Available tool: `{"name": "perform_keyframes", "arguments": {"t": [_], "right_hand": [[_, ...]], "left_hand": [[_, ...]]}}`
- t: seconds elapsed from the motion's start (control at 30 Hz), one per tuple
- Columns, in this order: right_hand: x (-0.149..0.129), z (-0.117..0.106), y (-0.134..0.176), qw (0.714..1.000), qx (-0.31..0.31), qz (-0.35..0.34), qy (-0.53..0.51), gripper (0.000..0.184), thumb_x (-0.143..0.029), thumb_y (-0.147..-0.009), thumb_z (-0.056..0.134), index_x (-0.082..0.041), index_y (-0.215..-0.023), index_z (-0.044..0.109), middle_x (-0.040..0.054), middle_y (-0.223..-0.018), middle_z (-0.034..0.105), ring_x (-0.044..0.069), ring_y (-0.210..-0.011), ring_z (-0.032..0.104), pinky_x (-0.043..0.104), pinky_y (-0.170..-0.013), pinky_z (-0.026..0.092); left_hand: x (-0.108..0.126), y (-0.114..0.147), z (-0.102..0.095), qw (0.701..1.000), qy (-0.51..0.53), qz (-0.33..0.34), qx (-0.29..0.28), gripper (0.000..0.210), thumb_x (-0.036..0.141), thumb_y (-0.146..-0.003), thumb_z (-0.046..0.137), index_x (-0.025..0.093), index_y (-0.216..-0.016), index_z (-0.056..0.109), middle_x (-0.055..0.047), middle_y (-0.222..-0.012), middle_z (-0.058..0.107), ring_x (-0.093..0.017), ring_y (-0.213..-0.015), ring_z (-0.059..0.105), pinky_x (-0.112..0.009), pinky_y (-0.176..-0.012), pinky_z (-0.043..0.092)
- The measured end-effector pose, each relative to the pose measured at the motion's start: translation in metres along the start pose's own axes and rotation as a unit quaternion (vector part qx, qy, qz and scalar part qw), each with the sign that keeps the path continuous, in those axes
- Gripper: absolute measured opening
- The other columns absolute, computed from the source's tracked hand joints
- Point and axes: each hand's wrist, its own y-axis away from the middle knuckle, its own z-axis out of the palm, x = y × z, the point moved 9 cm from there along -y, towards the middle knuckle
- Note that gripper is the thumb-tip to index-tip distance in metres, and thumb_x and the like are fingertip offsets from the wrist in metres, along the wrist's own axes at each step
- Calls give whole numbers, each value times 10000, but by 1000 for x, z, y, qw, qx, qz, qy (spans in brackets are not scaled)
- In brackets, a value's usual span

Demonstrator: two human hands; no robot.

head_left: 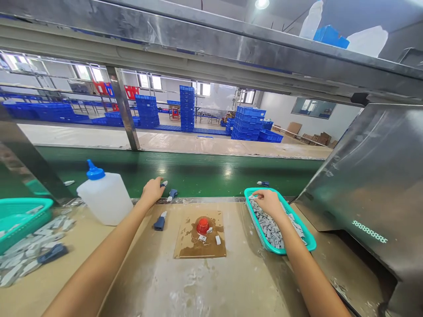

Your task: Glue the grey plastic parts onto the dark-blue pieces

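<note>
My left hand (pixel 153 191) reaches to the near edge of the green conveyor belt, its fingers closed on a small dark-blue and white plastic part (pixel 163 184). A similar blue and white part (pixel 172 194) lies just right of it, and another part (pixel 160 221) rests on the bench below. Over the turquoise basket (pixel 310 241), my right hand (pixel 268 203) dips its pinched fingertips among many small grey pieces (pixel 269 226); what they grip is unclear. Between my arms, a red cap (pixel 202 226) sits on a wet brown board (pixel 188 252) with several small white pieces around it.
A white bottle with a blue nozzle (pixel 105 198) stands at left. Beyond it are loose grey parts (pixel 33 251) and another turquoise basket (pixel 29 204). The green belt (pixel 211 171) crosses ahead under a metal shelf (pixel 185 37). A metal housing (pixel 370 176) stands at right.
</note>
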Motion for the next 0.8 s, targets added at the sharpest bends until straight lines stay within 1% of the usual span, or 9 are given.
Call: {"name": "perform_keyframes", "arguments": {"t": [0.07, 0.17, 0.23, 0.37, 0.43, 0.5, 0.57, 0.67, 0.8], "right_hand": [[-7, -2, 0, 998, 8, -10, -58, 221, -163, -675, 492, -144, -777, 686, 66, -669, 676, 195, -645, 627, 280, -620, 479], [-22, 0, 2, 989, -2, -36, -141, 237, -232, -716, 457, -135, -788, 661, 59, -694, 675, 168, -643, 633, 264, -596, 502], [-32, 1, 5, 975, -3, -44, -216, 235, -257, -713, 464, -127, -794, 643, 66, -705, 669, 164, -654, 631, 272, -601, 507], [-57, 2, 16, 936, 2, -56, -349, 198, -233, -661, 506, -133, -786, 623, 67, -727, 651, 141, -620, 592, 273, -568, 482], [-78, 6, 26, 926, -26, -81, -368, 230, -212, -659, 503, -146, -854, 606, 62, -759, 648, 135, -660, 579, 256, -563, 462], [-102, 14, 40, 913, -80, -109, -385, 285, -200, -674, 498, -158, -948, 561, 49, -756, 646, 126, -672, 567, 246, -568, 451], [-121, 21, 54, 899, -131, -122, -400, 364, -180, -683, 500, -171, -1047, 488, 29, -745, 645, 111, -643, 554, 241, -576, 447], [-134, 29, 69, 884, -179, -121, -413, 550, -153, -686, 518, -194, -1203, 335, -6, -718, 630, 99, -609, 543, 237, -578, 447], [-135, 36, 75, 894, -210, -119, -377, 638, -128, -706, 520, -202, -1279, 251, -39, -639, 603, 102, -584, 543, 243, -580, 448]], "left_hand": [[10, 5, -4, 999, 51, 1, 11, 183, 201, -693, 441, 164, -842, 543, -80, -796, 582, -229, -850, 565, -338, -754, 419], [22, 18, -2, 994, 107, 13, -6, 111, 184, -717, 378, 179, -743, 487, -21, -671, 541, -150, -643, 558, -274, -614, 430], [25, 29, 1, 994, 109, 26, -19, 49, 171, -671, 433, 194, -627, 431, 11, -569, 476, -150, -566, 514, -269, -558, 397], [40, 54, 2, 993, 96, 66, -27, 196, 158, -610, 518, 208, -530, 346, 42, -500, 371, -147, -536, 435, -270, -561, 332], [63, 73, 6, 980, 149, 115, -62, 150, 226, -662, 511, 207, -574, 391, 47, -527, 398, -131, -530, 419, -256, -563, 329], [94, 98, 9, 950, 232, 176, -115, 117, 308, -716, 485, 205, -661, 473, 42, -581, 448, -121, -550, 437, -243, -572, 344], [120, 122, 6, 927, 268, 227, -134, 147, 331, -732, 490, 207, -778, 554, 23, -672, 514, -125, -620, 477, -238, -613, 363], [148, 157, 1, 901, 246, 329, -136, 214, 331, -761, 484, 247, -917, 604, 3, -774, 556, -133, -709, 509, -235, -666, 376], [159, 183, 4, 874, 185, 428, -139, 202, 263, -802, 426, 235, -852, 620, -10, -788, 551, -132, -741, 506, -230, -672, 377]]}}
